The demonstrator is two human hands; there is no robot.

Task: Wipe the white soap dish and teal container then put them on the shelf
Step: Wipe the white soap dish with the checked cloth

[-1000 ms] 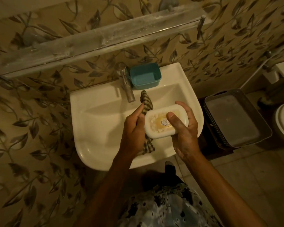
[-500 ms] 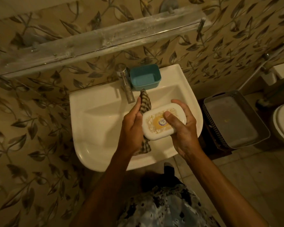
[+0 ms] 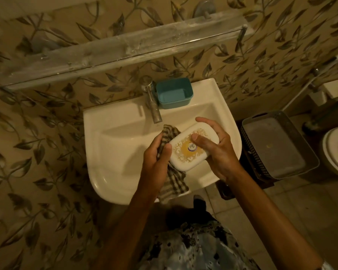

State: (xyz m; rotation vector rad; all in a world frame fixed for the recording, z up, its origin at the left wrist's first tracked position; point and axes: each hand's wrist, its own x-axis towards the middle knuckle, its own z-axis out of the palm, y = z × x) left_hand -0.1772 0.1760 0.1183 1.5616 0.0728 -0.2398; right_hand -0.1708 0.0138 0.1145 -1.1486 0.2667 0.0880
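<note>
Wiping of the white soap dish (image 3: pixel 185 160) is judged in hand. It is held over the sink (image 3: pixel 109 172), gripped by the right hand (image 3: pixel 220 152) with fingers curled round its far edge and thumb on top. A checked cloth (image 3: pixel 176 182) is clutched in the left hand (image 3: pixel 155 160) against its left end. The teal container (image 3: pixel 174 94) is seen on the far rim, beside the tap (image 3: pixel 152 102). Next, the remaining faces must be wiped. The near edge of the shelf (image 3: pixel 115 53) is to be cleared when lifting.
</note>
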